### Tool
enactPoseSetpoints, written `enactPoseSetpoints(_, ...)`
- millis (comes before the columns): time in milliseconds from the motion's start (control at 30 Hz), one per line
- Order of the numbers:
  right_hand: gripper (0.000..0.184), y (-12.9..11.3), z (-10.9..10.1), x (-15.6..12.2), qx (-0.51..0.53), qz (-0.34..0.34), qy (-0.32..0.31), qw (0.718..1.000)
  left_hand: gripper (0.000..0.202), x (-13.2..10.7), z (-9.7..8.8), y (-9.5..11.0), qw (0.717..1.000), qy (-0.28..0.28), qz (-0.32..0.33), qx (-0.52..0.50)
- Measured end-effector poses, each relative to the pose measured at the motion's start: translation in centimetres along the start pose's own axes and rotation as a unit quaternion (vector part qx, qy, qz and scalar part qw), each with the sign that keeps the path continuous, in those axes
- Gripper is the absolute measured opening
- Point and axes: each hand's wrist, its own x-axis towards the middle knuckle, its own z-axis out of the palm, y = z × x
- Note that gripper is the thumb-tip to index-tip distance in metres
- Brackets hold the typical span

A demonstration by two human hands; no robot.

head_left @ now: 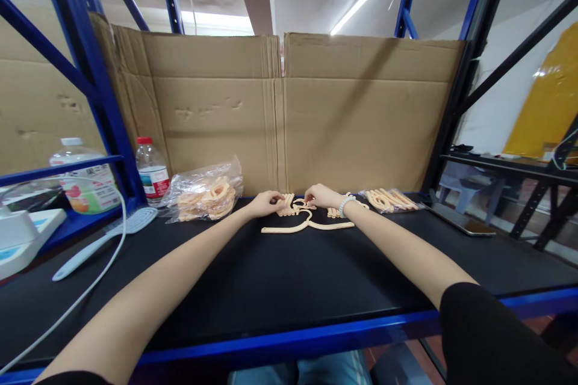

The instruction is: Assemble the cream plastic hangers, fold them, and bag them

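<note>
A cream-coloured clothes hanger point(295, 229) lies flat on the black table, its hook pointing away from me. Just behind it is a row of several matching hangers point(286, 205), partly covered by my hands. My left hand point(267, 203) has its thumb and fingers curled closed at the left ends of that row. Over the middle of the row, by the hooks, my right hand point(324, 196) is pinched on a hanger. Its fingertips are small and partly hidden. A pale bead bracelet point(347, 204) circles the right wrist.
A clear bag of peach-coloured hangers point(208, 197) lies back left, another bag point(391, 200) back right. Cardboard point(217, 114) walls the rear. At left are a red-capped bottle point(152, 171), a paddle brush point(108, 237) and a white cable point(90, 289). A dark flat device point(460, 219) lies right.
</note>
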Motion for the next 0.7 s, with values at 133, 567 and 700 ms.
enactPoseSetpoints(133,0.017,-0.4,0.7,0.5,0.010,-0.019,0.021,1.000,0.023,0.9,-0.1,-0.9,0.996,0.031,-0.083,0.016)
enactPoseSetpoints(567,0.012,0.8,2.0,0.7,0.140,0.023,0.145,0.979,0.021,1.9,0.1,0.2,0.980,-0.033,-0.174,0.085)
enactPoseSetpoints(700,0.020,0.7,1.0,-0.3,0.221,0.095,0.225,0.944,0.021,1.9,0.0,0.5,0.977,-0.031,-0.186,0.097)
